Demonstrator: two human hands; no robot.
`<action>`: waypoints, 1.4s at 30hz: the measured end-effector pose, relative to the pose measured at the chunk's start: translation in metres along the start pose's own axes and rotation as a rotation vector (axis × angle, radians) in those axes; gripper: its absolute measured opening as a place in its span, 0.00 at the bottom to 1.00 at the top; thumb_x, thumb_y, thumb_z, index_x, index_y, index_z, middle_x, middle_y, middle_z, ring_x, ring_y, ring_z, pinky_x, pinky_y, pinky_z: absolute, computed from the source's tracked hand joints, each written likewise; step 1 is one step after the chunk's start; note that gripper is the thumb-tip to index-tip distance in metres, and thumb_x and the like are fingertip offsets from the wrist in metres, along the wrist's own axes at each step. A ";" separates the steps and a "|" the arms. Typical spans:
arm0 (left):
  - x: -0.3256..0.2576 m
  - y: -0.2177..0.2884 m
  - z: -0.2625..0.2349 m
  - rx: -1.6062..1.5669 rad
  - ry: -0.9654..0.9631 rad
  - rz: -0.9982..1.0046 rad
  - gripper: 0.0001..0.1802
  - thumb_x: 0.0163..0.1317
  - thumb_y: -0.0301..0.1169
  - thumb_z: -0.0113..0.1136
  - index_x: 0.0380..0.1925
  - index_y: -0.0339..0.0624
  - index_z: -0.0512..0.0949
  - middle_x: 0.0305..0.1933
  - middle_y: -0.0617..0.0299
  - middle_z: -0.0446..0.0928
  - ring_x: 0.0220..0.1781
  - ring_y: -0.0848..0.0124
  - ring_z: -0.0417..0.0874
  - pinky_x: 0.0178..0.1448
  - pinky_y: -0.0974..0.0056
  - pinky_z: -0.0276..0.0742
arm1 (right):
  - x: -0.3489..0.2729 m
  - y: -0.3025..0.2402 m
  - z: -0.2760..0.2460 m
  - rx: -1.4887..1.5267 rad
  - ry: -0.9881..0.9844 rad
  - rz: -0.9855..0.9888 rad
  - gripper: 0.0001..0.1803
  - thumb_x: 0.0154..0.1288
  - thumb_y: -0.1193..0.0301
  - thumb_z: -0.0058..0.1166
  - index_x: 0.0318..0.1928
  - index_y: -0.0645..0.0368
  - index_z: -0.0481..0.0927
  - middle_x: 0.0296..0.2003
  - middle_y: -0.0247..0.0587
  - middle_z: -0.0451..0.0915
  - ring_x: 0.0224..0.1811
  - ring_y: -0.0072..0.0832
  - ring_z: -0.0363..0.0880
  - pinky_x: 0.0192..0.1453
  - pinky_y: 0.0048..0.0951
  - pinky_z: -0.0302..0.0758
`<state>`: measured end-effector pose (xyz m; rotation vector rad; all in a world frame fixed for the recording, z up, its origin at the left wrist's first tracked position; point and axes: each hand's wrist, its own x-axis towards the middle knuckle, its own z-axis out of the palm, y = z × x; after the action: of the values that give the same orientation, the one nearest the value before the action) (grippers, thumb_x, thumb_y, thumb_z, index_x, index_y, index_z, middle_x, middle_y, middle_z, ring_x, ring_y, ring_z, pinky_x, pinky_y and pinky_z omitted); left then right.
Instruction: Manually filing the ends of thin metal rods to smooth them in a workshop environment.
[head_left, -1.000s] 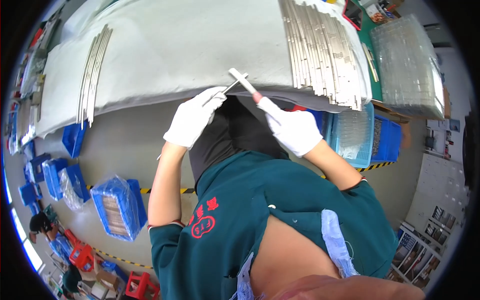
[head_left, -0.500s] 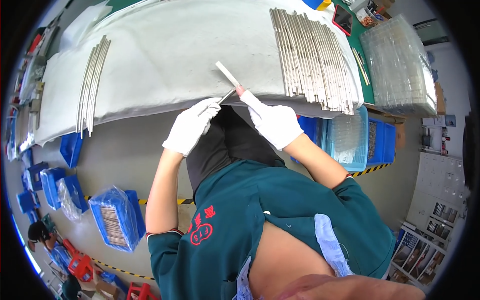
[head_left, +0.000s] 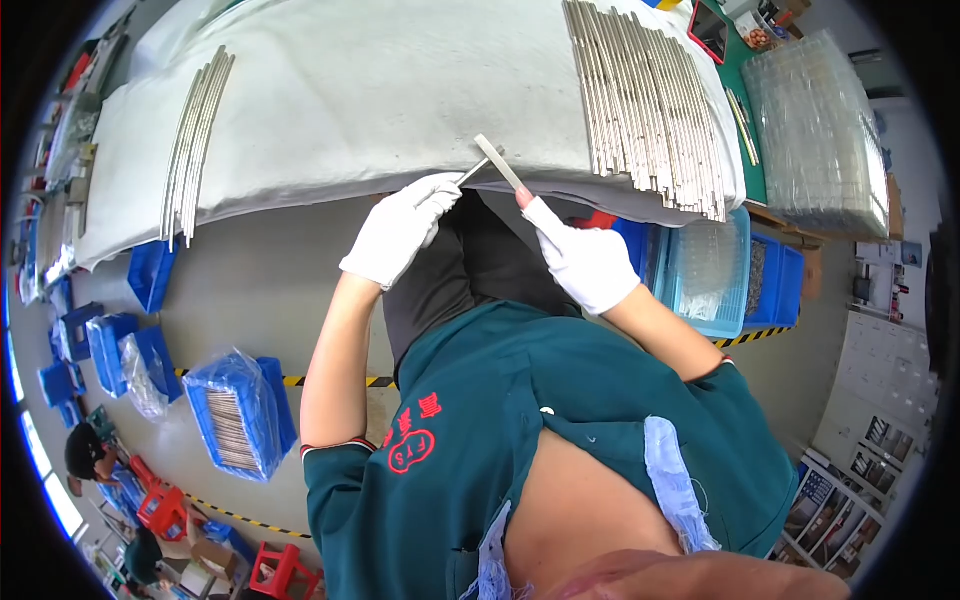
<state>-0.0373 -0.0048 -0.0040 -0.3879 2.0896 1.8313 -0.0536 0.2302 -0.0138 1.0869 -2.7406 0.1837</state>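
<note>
Moved: the rod [head_left: 473, 173] crosses the stick [head_left: 505, 169] near the stick's far end; half a second ago its tip is down by the right hand [head_left: 590, 265].
Work: seems to be in the middle, with both in use together.
Left bin [head_left: 283, 400]: blue, in a clear bag [head_left: 215, 374], with thin strips [head_left: 232, 430] inside.
Left hand [head_left: 400, 235]: curled tight around the rod.
Rod and stick: between the hands, by the cloth's [head_left: 400, 100] front edge.
Right hand: pinches the stick's near end.
Basket [head_left: 743, 270]: pale blue, holds clear plastic [head_left: 705, 265].
Right bin [head_left: 789, 285]: blue, holds grey bits [head_left: 757, 272], too small to name.

Rods [head_left: 650, 110] left and right on table [head_left: 380, 90]
</note>
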 end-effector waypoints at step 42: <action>-0.028 -0.013 0.040 0.342 0.072 0.539 0.12 0.62 0.39 0.51 0.39 0.48 0.79 0.39 0.60 0.80 0.39 0.64 0.81 0.44 0.65 0.76 | 0.034 0.000 -0.053 1.290 -0.194 0.592 0.32 0.68 0.60 0.45 0.69 0.48 0.52 0.15 0.28 0.67 0.09 0.12 0.55 0.12 0.16 0.54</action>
<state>-0.0032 0.0327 -0.0086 0.2237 2.6870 1.6703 -0.0714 0.2168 0.0450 0.3254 -2.8802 2.1959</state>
